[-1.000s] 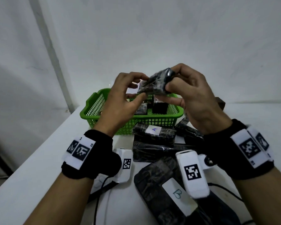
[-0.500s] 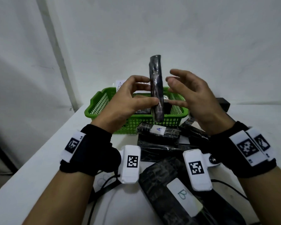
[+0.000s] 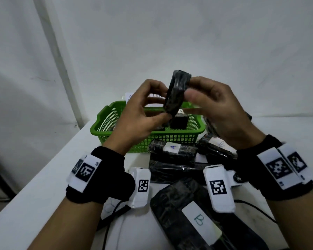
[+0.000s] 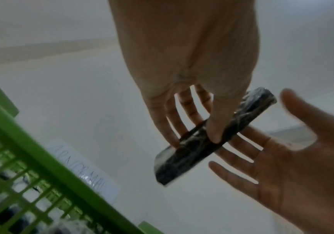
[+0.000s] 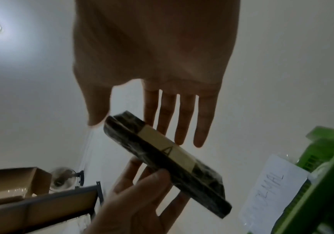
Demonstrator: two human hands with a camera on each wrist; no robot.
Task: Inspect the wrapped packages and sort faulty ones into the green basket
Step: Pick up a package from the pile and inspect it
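Currently, black wrapped package is pinched edge-on by left hand, above green basket. Right hand fingers are spread, relaxed, touching its far face.

Both my forearms reach forward and upward, bare below black wrist bands that carry white marker blocks. My left hand is raised at chest height with the palm turned inward; its thumb presses one face of the wrapped package and the fingers sit behind it, a pinch rather than a full wrap. My right hand faces it from the other side, fingers nearly straight and spread, thumb out. Its fingertips seem to touch the top end, though the blur leaves contact unclear.
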